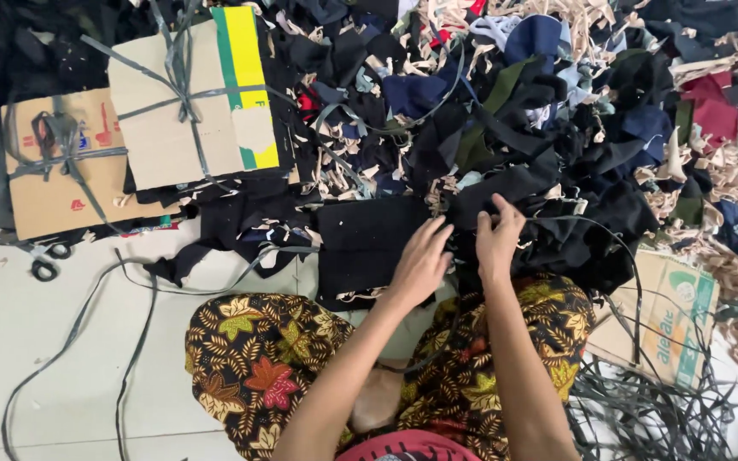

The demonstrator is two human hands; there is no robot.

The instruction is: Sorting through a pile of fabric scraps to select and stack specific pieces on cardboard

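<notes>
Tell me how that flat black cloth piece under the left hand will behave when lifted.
The black cloth piece will likely droop and fold, since it lies limp like the scraps around it. It probably weighs little, being thin. The left hand rests on its edge; loose tan trimmings on it may fall off.

Both forearms stretched forward, left hand (421, 259) flat and spread, right hand (497, 239) pinching, fingers curled

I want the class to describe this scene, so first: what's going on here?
A person sits on a pale tiled floor in leaf-patterned trousers, facing a big heap of dark fabric scraps. The left hand rests on a flat stack of black cloth pieces; the right hand pinches black fabric at the heap's edge. Two cardboard-topped bundles tied with grey strapping lie off to the left.
</notes>
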